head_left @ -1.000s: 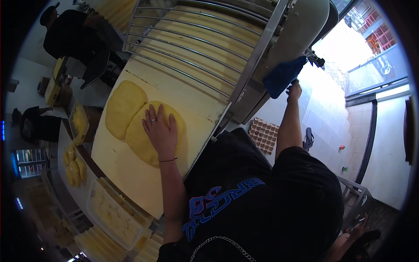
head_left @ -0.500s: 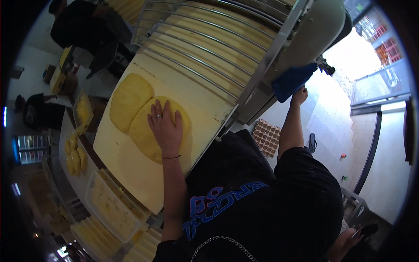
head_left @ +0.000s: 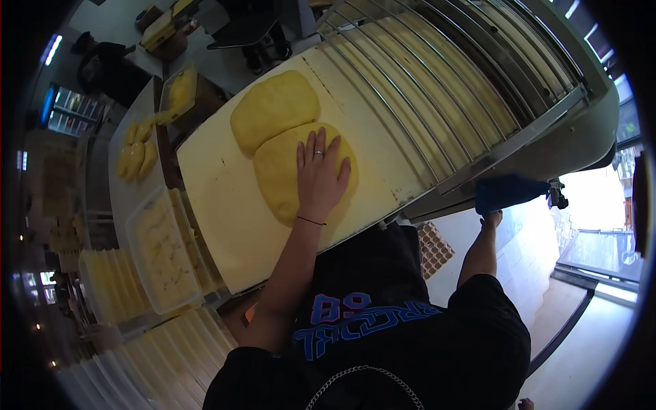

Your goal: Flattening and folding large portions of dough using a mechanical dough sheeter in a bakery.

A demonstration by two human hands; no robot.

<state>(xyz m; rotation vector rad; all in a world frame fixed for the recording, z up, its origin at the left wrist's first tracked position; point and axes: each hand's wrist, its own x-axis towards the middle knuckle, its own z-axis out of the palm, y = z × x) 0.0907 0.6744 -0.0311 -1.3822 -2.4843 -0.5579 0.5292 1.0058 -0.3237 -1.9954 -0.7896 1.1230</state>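
Note:
My left hand (head_left: 321, 174) lies flat, fingers slightly spread, on the nearer of two yellow dough slabs. This dough slab (head_left: 273, 184) is thick and rounded, and it touches the farther dough slab (head_left: 273, 106). Both rest on the cream-coloured bed (head_left: 219, 239) of a large rolling machine. My right hand (head_left: 492, 219) is closed at the lower edge of a blue cloth or bag (head_left: 506, 194) on the machine's right side. What its fingers grip is hidden.
A metal bar guard (head_left: 417, 102) spans the machine bed. To the left stand a clear plastic tub (head_left: 164, 253), stacked pale trays (head_left: 171, 355) and a table with bagged yellow dough (head_left: 137, 154). An egg tray (head_left: 434, 249) lies on the floor. Another person (head_left: 102, 65) stands far left.
My view has turned, so the machine and dough appear farther right. My left hand stays flat on the nearer dough slab, and my right hand stays by the blue cloth.

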